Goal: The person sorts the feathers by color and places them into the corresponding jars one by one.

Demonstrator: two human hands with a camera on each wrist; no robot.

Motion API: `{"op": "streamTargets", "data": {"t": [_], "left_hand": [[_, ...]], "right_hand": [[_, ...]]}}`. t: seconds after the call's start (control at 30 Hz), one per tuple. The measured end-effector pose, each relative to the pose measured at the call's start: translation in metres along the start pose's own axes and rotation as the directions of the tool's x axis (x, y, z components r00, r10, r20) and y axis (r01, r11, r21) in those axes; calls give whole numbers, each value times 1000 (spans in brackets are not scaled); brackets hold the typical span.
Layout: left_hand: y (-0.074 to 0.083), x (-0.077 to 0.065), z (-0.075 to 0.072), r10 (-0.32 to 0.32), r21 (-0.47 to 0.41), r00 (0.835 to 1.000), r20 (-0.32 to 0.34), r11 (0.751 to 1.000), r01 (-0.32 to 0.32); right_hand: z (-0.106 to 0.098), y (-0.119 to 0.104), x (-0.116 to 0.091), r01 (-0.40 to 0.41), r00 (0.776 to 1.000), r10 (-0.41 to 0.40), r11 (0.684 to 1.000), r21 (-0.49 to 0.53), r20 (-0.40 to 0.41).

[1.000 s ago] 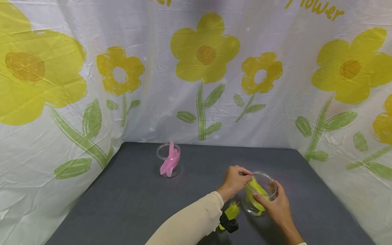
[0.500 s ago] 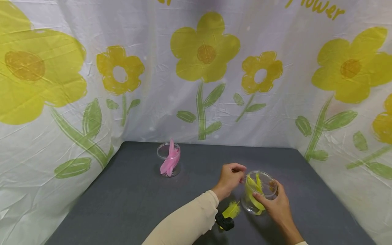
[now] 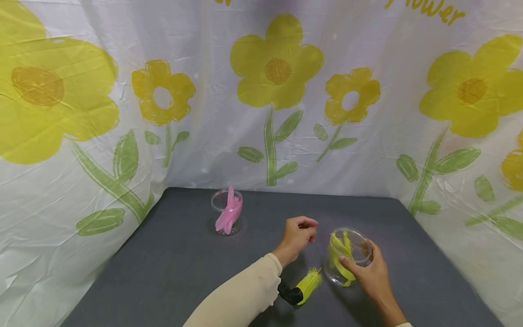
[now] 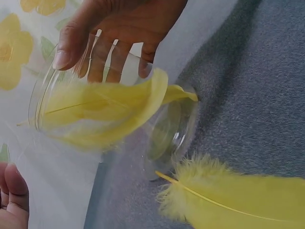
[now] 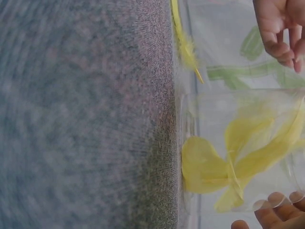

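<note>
My right hand (image 3: 369,270) grips a clear plastic jar (image 3: 358,249), thumb on the near side and fingers round the far side. Several yellow feathers (image 5: 205,164) stand inside it, crossing one another in the right wrist view. My left hand (image 3: 295,239) is to the left of the jar, apart from it, fingers loosely bent with nothing between them. On the table below the left hand lies a loose yellow feather (image 3: 309,285), its quill pointing toward the jar's base in the left wrist view. The black wrist camera (image 3: 290,294) covers part of this feather in the head view.
Farther back on the left stands a second clear jar (image 3: 219,194) with pink feathers (image 3: 229,218), one sticking up past the rim. The dark grey table (image 3: 175,272) ends at a white cloth (image 3: 204,150) printed with yellow flowers.
My left hand has drawn back leftward from the jar's rim, where its fingers were at a yellow feather. That feather now stands in the jar. My right hand keeps its grip.
</note>
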State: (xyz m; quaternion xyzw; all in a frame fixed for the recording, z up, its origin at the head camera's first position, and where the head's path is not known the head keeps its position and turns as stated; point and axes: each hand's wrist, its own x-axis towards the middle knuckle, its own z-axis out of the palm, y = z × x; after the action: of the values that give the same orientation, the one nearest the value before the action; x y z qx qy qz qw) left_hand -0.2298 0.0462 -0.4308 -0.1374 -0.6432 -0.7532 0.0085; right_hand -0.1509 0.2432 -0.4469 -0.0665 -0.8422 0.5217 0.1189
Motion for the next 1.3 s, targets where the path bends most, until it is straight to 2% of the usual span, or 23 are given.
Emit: {"op": "streamTargets", "data": {"t": [0.13, 0.3, 0.67, 1.0, 1.17, 1.3], "left_hand": [[-4, -7, -8, -17, 23, 1000, -1, 1000, 17], [-10, -23, -20, -43, 40, 999, -3, 998, 43], [-18, -59, -40, -30, 82, 1000, 7, 996, 30], [-23, -83, -52, -107, 29, 994, 23, 994, 107], [-27, -93, -57, -156, 87, 987, 21, 984, 154], [-31, -100, -60, -213, 155, 977, 26, 966, 207]], "right_hand": [[0, 0, -1, 0, 1000, 0, 1000, -7, 6], [-2, 0, 0, -2, 1000, 3, 1000, -10, 21], [-4, 0, -2, 6, 1000, -6, 1000, -8, 26], [-3, 1, -3, -15, 1000, 16, 999, -33, 26], [-2, 1, -2, -12, 1000, 13, 1000, -22, 25], [-2, 1, -2, -9, 1000, 10, 1000, -18, 25]]}}
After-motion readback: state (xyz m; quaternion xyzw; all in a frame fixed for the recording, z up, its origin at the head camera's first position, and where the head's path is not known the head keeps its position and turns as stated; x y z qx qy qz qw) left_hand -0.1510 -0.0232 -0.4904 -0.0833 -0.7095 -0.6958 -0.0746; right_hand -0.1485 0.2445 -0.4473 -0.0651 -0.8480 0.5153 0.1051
